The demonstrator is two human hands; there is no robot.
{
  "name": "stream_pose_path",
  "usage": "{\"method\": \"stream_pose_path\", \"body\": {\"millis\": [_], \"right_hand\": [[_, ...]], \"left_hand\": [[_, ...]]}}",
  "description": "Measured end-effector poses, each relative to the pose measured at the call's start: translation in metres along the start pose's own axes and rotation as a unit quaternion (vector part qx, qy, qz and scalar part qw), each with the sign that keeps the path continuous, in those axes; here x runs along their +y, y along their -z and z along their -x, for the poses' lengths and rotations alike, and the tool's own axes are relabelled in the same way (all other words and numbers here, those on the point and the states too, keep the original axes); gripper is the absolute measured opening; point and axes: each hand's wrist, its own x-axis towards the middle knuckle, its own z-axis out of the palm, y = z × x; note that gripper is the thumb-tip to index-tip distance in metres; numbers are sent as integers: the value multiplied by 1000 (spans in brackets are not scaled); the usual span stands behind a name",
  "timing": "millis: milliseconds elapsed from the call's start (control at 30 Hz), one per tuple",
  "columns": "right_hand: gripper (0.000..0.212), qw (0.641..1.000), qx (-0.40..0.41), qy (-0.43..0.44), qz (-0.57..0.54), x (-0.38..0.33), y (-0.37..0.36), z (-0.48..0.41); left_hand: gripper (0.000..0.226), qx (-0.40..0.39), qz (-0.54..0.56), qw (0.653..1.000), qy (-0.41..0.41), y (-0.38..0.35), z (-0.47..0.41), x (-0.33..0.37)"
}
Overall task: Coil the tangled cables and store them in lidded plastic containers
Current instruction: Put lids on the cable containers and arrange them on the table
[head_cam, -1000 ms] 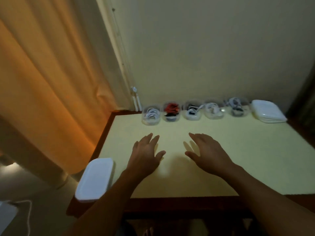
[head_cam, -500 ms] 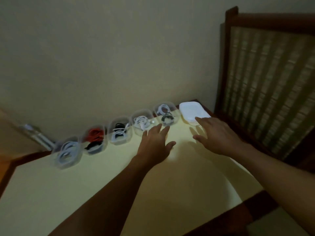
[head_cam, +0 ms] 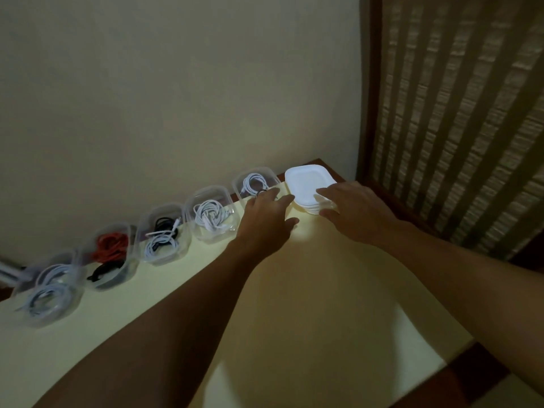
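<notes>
Now | your left hand (head_cam: pixel 265 222): released, fingers straight, beside end tub (head_cam: pixel 239 187) | your right hand (head_cam: pixel 356 213): released, fingertips touching lids (head_cam: pixel 306 181) stacked at row's end | cables (head_cam: pixel 210 214): coiled inside 5 uncovered tubs (head_cam: pixel 164 259) along wall (head_cam: pixel 176 98)

Pale yellow table top with a dark brown wooden border (head_cam: pixel 323 290), pushed up against the wall. Along its back edge sits a row of five clear open-topped plastic tubs (head_cam: pixel 164 259), side by side. The first tub (head_cam: pixel 44 316), far left, holds pale coils. The second tub (head_cam: pixel 109 282) holds orange and black, the third black and white. The fourth tub (head_cam: pixel 212 235) and fifth tub (head_cam: pixel 240 184) hold white, the fifth partly hidden. Just beside it, at the right back corner, is a stack of white rounded-square plastic lids (head_cam: pixel 306 178), lying flat.
</notes>
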Motion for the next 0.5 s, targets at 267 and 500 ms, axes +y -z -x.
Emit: {"method": "stream_pose_path", "body": {"millis": [267, 500], "right_hand": [[56, 999, -3, 31, -25, -49, -11, -5], [59, 987, -2, 150, -49, -157, -26, -15]], "left_hand": [[56, 41, 13, 999, 24, 11, 31, -37], [53, 58, -19, 990, 123, 57, 110, -127]]}}
